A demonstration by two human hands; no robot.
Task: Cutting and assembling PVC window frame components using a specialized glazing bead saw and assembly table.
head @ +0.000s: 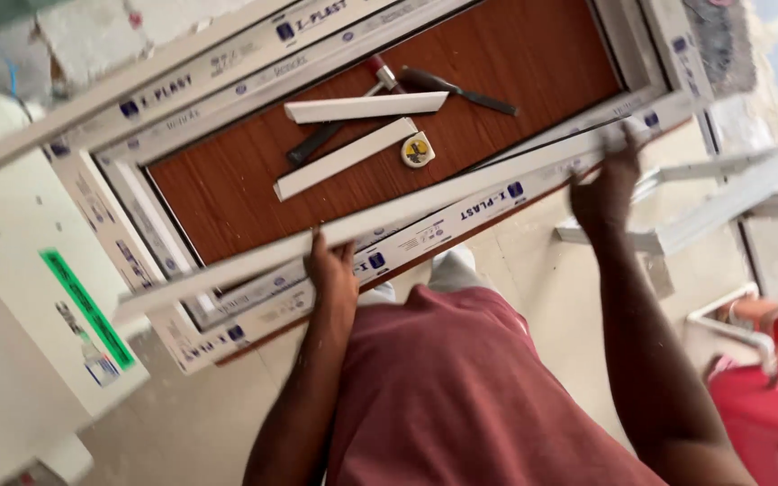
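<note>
A long white plastic strip (425,205) runs slantwise over the near side of a white window frame (227,67) that lies on a brown wooden table (515,54). My left hand (330,270) grips the strip near its lower left part. My right hand (607,184) holds it near the upper right end. Inside the frame lie two short white strips (366,108), a yellow and white tape measure (417,149), a hammer with a red neck (335,126) and a dark-handled knife (456,90).
A white board with a green label (87,310) stands at the left. More white frame pieces (722,202) lean at the right, above a red plastic thing (772,414). The floor (200,423) is pale tile.
</note>
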